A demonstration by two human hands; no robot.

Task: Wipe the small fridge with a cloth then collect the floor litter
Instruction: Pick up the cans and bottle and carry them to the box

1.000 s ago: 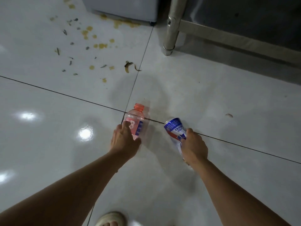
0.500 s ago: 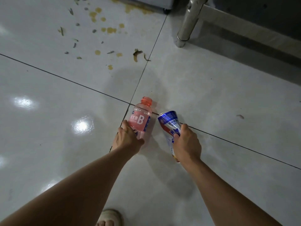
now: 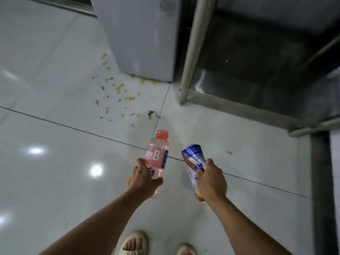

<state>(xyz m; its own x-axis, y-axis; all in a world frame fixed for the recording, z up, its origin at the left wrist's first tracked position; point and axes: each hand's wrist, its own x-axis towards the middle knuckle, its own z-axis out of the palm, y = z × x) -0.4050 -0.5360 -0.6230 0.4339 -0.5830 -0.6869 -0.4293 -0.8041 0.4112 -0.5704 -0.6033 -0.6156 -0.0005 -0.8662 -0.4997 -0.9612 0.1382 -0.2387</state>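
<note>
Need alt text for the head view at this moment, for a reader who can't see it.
Looking down, the left hand holds a pink plastic bottle and the right hand a blue and white can above a glossy tiled floor. Yellow and dark scraps lie ahead by the small fridge.

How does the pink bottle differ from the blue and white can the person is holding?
The see-through pink plastic bottle, in the left hand, is clear-walled and uncapped, with a big white B on its label. The blue and white metal can, in the right hand, is opaque, printed all over and looks dented. The bottle narrows to a threaded neck; the can keeps one width. Both are gripped low, tops pointing away, off the tiled floor.
</note>
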